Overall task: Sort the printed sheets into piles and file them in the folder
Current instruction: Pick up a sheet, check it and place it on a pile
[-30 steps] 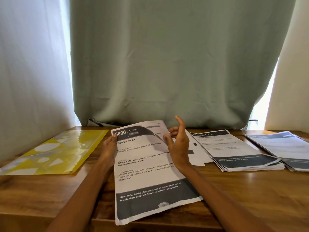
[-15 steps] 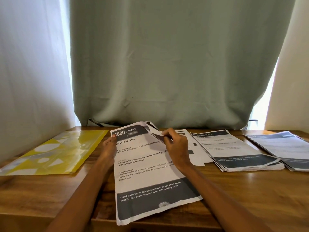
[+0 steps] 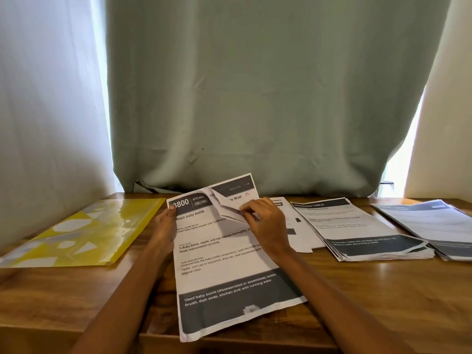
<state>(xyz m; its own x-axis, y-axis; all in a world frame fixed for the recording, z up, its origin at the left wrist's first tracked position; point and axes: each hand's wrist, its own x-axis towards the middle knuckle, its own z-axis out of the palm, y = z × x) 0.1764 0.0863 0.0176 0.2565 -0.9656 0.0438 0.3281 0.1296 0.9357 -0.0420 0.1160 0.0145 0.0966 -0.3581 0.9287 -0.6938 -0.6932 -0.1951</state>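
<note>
Nearest the viewer, we see a white printed sheet headed "Wash baby bottle" (image 3: 224,261) topping a thin hand-held stack, its dark footer band overhanging the front edge of the brown wooden table (image 3: 357,297) and its long axis running away from us, tilted slightly to the right, with the header at the far end. The left hand (image 3: 164,226) grips the sheet's far left corner, thumb laid over the printed number. The right hand (image 3: 263,223) pinches the far right corner between thumb and fingertips and peels it toward the centre, so that the corner curls up and exposes the header of the next sheet (image 3: 237,191) beneath, marked in red. We judge that the coming move turns on this curl: the pinched corner lies directly under the right hand, and the sorted piles lie to that hand's right, so the right hand is the nearer carrier. Beyond the right hand, a loose white sheet (image 3: 298,233) lies just beside a squared pile headed with a dark band (image 3: 362,228), and a further pile of pale printed sheets (image 3: 429,221) lies at the right edge. Well apart on the left rests the yellow translucent plastic folder (image 3: 84,233), flat on the table. A grey-green curtain (image 3: 255,98) closes the background.
</note>
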